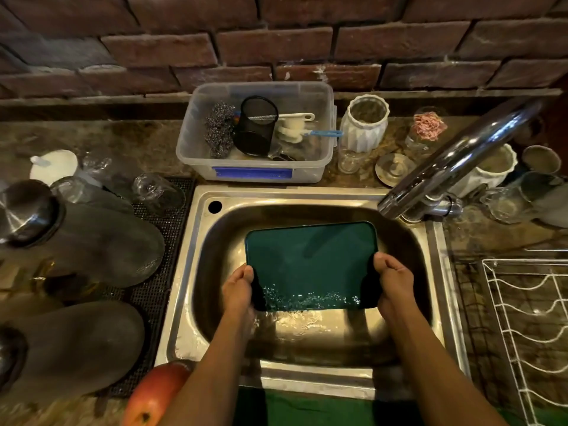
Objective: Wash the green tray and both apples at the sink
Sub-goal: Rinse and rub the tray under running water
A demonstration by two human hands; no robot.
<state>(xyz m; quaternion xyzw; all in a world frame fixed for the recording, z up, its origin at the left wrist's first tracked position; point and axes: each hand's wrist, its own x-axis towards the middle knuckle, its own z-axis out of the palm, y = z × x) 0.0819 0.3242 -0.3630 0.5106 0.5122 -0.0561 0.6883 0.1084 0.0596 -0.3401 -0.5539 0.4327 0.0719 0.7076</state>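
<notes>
1. One red-orange round apple visible, near left on counter, unwashed I'd guess; second not in view.
2. Left hand clamps flat green rectangular tray over steel sink.
3. Right hand clamps opposite edge; tray tilted, likely draining water. Chrome faucet far right.

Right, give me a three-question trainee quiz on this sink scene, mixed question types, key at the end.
1. True or false: both hands grip the green tray over the sink.
2. Where does water pool on the tray? A) far edge B) near edge C) nowhere
3. Fill in: the apple in view lies on the counter at the sink's near ____ corner.

Key: 1 true, the left hand and the right hand each hold a short side. 2 B. 3 left.
</notes>
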